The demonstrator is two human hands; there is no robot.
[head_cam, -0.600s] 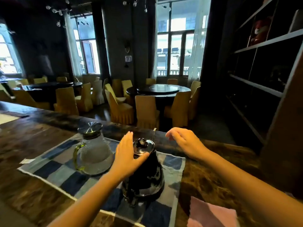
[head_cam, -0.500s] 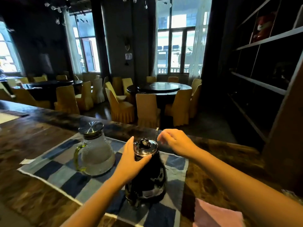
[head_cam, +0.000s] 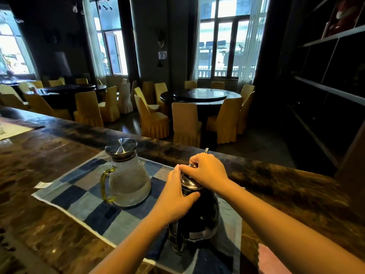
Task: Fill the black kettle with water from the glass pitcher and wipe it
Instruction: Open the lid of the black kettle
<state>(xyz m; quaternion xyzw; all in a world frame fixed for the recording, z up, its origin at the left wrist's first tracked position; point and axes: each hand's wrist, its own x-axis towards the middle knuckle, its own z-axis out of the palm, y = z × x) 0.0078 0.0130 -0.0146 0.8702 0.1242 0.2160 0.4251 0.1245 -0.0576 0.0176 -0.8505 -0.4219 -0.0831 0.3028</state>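
— What's each grip doing?
— The right grip [head_cam: 207, 172] is curled over the lid [head_cam: 188, 181], fingers pinching its knob. The left grip [head_cam: 175, 198] clasps the black kettle [head_cam: 199, 216] at its shoulder.
— And the kettle?
— Upright on the checked blue mat [head_cam: 88, 196] on the table [head_cam: 49, 155]. The glass pitcher [head_cam: 128, 180], capped, stands apart at its ten o'clock, and a pink cloth [head_cam: 270, 260] lies at four.
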